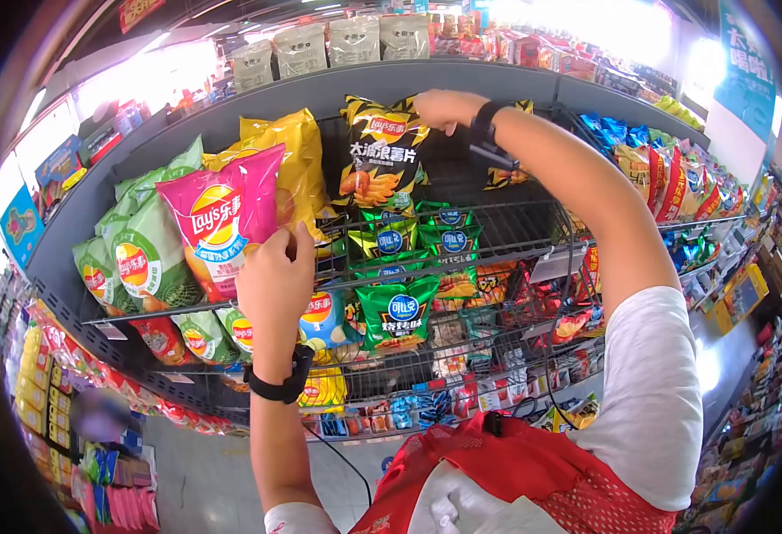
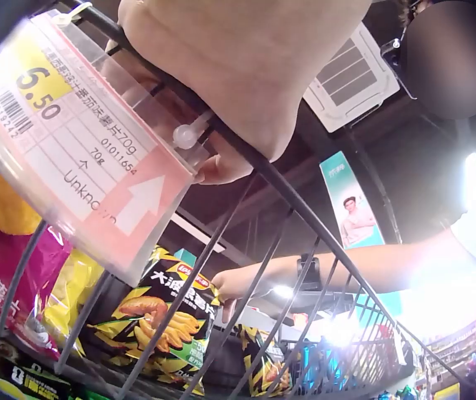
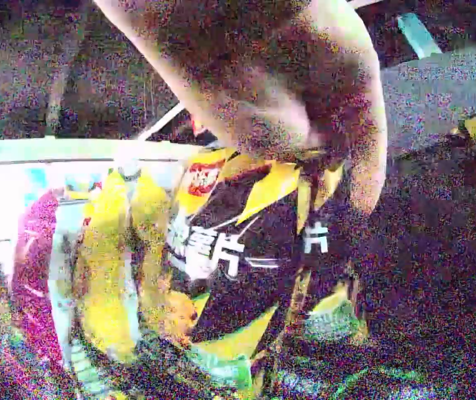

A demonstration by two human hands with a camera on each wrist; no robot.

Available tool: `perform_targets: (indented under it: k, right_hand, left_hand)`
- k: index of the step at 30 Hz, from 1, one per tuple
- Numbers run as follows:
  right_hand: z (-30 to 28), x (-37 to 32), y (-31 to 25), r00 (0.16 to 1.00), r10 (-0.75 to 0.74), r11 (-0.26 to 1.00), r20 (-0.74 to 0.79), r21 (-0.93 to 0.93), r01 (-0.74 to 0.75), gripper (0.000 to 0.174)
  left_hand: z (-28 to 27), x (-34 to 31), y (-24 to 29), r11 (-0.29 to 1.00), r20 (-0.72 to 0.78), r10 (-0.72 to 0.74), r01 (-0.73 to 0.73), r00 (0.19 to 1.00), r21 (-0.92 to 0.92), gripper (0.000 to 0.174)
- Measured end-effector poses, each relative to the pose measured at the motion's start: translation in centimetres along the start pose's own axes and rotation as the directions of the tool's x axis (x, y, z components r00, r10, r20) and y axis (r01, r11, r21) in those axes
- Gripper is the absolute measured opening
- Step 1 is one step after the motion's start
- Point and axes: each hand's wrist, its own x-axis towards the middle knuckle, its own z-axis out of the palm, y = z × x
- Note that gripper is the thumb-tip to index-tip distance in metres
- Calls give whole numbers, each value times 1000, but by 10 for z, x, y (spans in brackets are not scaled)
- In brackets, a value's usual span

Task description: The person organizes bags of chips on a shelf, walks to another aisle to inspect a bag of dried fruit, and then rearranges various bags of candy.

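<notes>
My right hand (image 1: 449, 109) grips the top right corner of a black-and-yellow Lay's chip bag (image 1: 382, 156), which stands upright on the top shelf. In the grainy right wrist view, the right hand (image 3: 305, 100) hangs over the top of the black bag (image 3: 246, 225). My left hand (image 1: 275, 276) is at the shelf's front rail, overlapping the lower right of a pink Lay's bag (image 1: 222, 218). From the left wrist, the left hand (image 2: 246, 75) shows with bent fingers over the dark wire rail (image 2: 296, 204), beside a price tag (image 2: 71, 142).
Yellow bags (image 1: 298, 165) and green Lay's bags (image 1: 155, 254) stand left of the black bag. Another black-and-yellow bag (image 1: 508, 176) sits right, partly behind my arm. Green bags (image 1: 398, 311) fill the shelf below. A thin dark cable (image 1: 551, 356) hangs before the shelves.
</notes>
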Motion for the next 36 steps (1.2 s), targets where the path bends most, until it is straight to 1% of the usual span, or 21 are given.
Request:
perform_targets:
  k: [1, 2, 5, 6, 9, 10, 12, 14, 17, 18, 21, 22, 24, 25, 26, 29, 32, 35, 36]
  right_hand:
    - [-7, 5, 4, 998, 16, 1000, 67, 25, -17, 22]
    - [-12, 8, 6, 995, 94, 992, 33, 86, -96, 23]
    - [-11, 7, 12, 992, 107, 994, 65, 8, -108, 21]
    - [-12, 2, 9, 996, 44, 994, 77, -105, -36, 16]
    - [-12, 14, 9, 999, -40, 999, 18, 6, 40, 18]
    - [-16, 20, 9, 997, -32, 996, 73, -76, 37, 20]
    - [-26, 9, -2, 995, -86, 990, 48, -108, 91, 22]
    - [-33, 4, -8, 991, -131, 982, 16, -135, 132, 25]
    - [-39, 9, -9, 991, -131, 982, 24, -137, 133, 27]
    - [-36, 9, -9, 993, -96, 979, 74, -171, 107, 24]
    - [-14, -11, -17, 999, 30, 921, -17, -387, -34, 21]
    - [-10, -21, -24, 996, -1, 910, -88, -413, -35, 20]
    - [3, -11, -10, 961, -136, 901, -243, -434, 18, 21]
    - [13, -4, 1, 927, -204, 893, -316, -448, 44, 22]
    - [19, -4, 4, 815, -350, 871, -462, -480, 102, 23]
    - [15, -1, 12, 692, -459, 870, -556, -438, 225, 24]
    - [5, -29, -5, 757, -409, 878, -510, -447, 174, 11]
    - [6, -46, -11, 764, -404, 850, -504, -515, 109, 15]
    - [5, -52, -13, 770, -367, 880, -522, -463, 106, 14]
  left_hand:
    - [-1, 1, 0, 1000, 2, -3, 3, 1000, 5, 39]
    - [-1, 1, 0, 1000, 5, -7, 7, 1000, 9, 39]
    - [1, 0, -1, 1000, -4, -2, 2, 1000, 7, 39]
    - [2, 0, -1, 1000, -12, 3, -3, 1000, 5, 38]
    - [2, 1, -2, 1000, -22, 14, -14, 1000, 2, 38]
    - [2, 1, -2, 1000, -13, 9, -9, 1000, 6, 38]
    - [2, 2, -2, 1000, 9, 0, 0, 1000, 10, 38]
    - [1, 1, -1, 1000, 1, 4, -4, 1000, 1, 38]
    - [2, 1, -2, 1000, -22, 16, -16, 1000, 11, 37]
    - [3, 1, -2, 1000, -30, 25, -24, 999, 18, 37]
    - [2, 1, -2, 1000, 0, -5, 5, 1000, 2, 37]
    - [2, 0, -1, 1000, -3, -1, 1, 1000, 2, 37]
    - [0, 0, 0, 1000, -17, 6, -6, 1000, 4, 38]
    - [-1, 1, 0, 1000, -13, -1, 1, 1000, -2, 38]
    - [-1, 0, 1, 1000, -8, -8, 7, 1000, -9, 38]
    - [-1, 1, 1, 1000, -12, -13, 13, 1000, -12, 38]
    - [0, 1, 0, 1000, -14, -9, 9, 1000, -11, 39]
    - [1, 1, -3, 1000, -13, -11, 11, 1000, -23, 39]
    - [1, 1, -3, 1000, -12, -10, 10, 1000, -29, 40]
